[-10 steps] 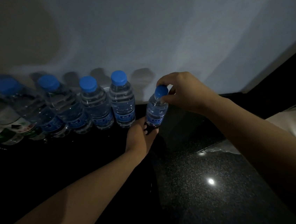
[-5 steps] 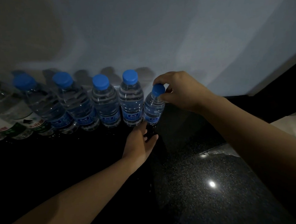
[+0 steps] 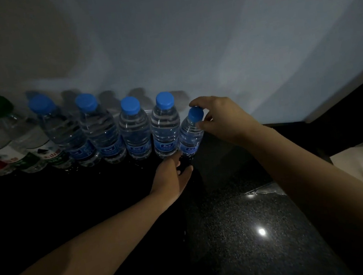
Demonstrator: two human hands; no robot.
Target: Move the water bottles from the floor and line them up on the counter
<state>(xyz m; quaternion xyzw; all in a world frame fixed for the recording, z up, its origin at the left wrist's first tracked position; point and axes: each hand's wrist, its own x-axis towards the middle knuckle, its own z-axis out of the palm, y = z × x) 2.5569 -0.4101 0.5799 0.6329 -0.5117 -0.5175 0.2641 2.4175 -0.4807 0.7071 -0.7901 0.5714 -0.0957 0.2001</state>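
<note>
Dark speckled counter (image 3: 266,251) down below, pale grey wall (image 3: 211,44) behind it, and very little light to work with. Along the back edge of the counter, tight to the wall, stands the line-up: four blue-capped bottles (image 3: 134,131) shoulder to shoulder, blue labels facing out. Further towards the left end sit some green-capped bottles (image 3: 32,153) with red and green labels, blurred at the frame's edge.

All the action is at the right end of that row. One more bottle, the tilted bottle (image 3: 190,136), sits just beside the last standing one, its foot down at the counter and its top leaning to the right, away from its neighbour. Low down the two bodies look to be touching.

Up top, the right hand (image 3: 221,117) comes in from the right with the thumb and fingertips curled in and pinched around the blue cap (image 3: 195,114). The rest of that hand arches clear above the bottle's shoulder.

Down low, the left hand (image 3: 171,178) stretches across the counter, fingers reaching forward fairly straight and slightly spread, right at the foot of the tilted bottle. It is too dark there to say if the fingertips actually press on the plastic; they wrap around nothing that shows.

Nearer the front of the counter a small glint of light (image 3: 261,232) shines off the stone, and past the counter's right edge a pale ledge (image 3: 358,163) shows.
</note>
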